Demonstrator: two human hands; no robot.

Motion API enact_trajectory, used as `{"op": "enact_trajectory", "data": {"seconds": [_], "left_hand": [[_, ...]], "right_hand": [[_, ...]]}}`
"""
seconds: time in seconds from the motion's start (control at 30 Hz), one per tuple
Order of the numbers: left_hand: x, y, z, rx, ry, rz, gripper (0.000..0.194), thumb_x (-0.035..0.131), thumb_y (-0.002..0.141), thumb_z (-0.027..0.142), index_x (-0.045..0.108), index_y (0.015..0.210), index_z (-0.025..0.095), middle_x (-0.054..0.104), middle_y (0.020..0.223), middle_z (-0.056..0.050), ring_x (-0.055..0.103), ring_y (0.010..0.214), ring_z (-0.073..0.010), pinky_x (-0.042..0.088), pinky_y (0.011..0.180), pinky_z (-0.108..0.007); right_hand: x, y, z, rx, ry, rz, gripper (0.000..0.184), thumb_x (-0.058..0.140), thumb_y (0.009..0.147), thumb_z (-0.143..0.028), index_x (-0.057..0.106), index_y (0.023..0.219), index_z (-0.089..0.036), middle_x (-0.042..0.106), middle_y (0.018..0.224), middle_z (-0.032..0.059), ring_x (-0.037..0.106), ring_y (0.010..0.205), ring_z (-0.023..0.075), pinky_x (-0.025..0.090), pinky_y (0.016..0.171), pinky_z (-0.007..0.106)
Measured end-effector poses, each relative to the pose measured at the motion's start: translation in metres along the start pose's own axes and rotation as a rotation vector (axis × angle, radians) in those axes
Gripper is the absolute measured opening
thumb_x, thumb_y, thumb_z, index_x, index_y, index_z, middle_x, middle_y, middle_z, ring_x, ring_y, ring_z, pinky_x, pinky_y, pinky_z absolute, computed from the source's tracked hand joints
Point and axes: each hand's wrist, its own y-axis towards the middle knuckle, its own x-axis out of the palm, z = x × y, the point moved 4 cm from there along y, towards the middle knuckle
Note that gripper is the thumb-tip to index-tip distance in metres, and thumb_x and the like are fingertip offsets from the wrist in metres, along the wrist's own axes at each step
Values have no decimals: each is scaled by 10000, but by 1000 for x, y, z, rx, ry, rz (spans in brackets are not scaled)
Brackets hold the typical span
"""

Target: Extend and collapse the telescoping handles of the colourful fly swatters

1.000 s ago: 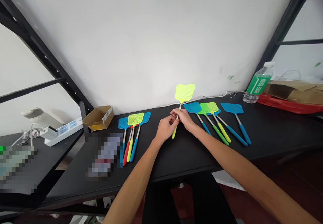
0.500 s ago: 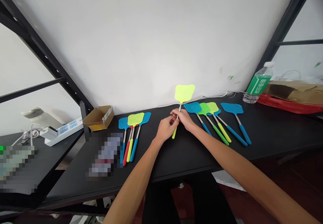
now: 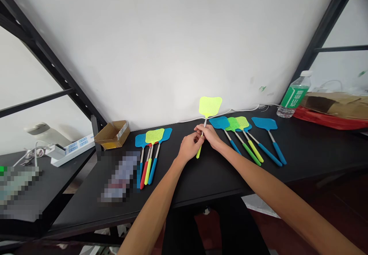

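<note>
Both hands hold one yellow fly swatter point(image 3: 210, 107), its mesh head up and its metal shaft slanting down to a yellow grip. My left hand point(image 3: 189, 146) is closed around the top of the grip. Just above it, my right hand point(image 3: 209, 134) is closed on the shaft, the two hands touching or nearly so. Right of them lie several swatters in a fan: a blue one point(image 3: 219, 123), a green one point(image 3: 247, 151), a yellow one point(image 3: 255, 150), and more blue. On the left lies an overlapping group with a yellow swatter point(image 3: 155, 135) on top, blue and red ones beneath.
The black table point(image 3: 212, 178) meets a white wall, with a white cable point(image 3: 253, 110) along it. A small open cardboard box point(image 3: 112, 134) and a power strip point(image 3: 76, 147) are at left. A water bottle point(image 3: 294, 94) stands by red and brown packaging point(image 3: 336, 105) at right.
</note>
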Motion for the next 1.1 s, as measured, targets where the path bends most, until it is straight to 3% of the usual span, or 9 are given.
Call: {"op": "enact_trajectory", "data": {"seconds": [0.47,1.1], "left_hand": [[0,0,2,1,56,-20,290,473,929,399,540,735,194,624,717,7,526,632,-132,336,597,-244],[1,-1,5,21,121,-39,314,459,945,425,565,750,202,640,718,-6,539,623,-147,319,593,-255]], "right_hand": [[0,-1,-1,-2,-33,-7,246,635,763,-409,702,726,-175,514,636,0,465,596,140,353,553,291],[0,0,1,-23,-47,-11,250,630,771,-408,698,703,-177,455,594,-22,417,566,130,312,540,290]]}}
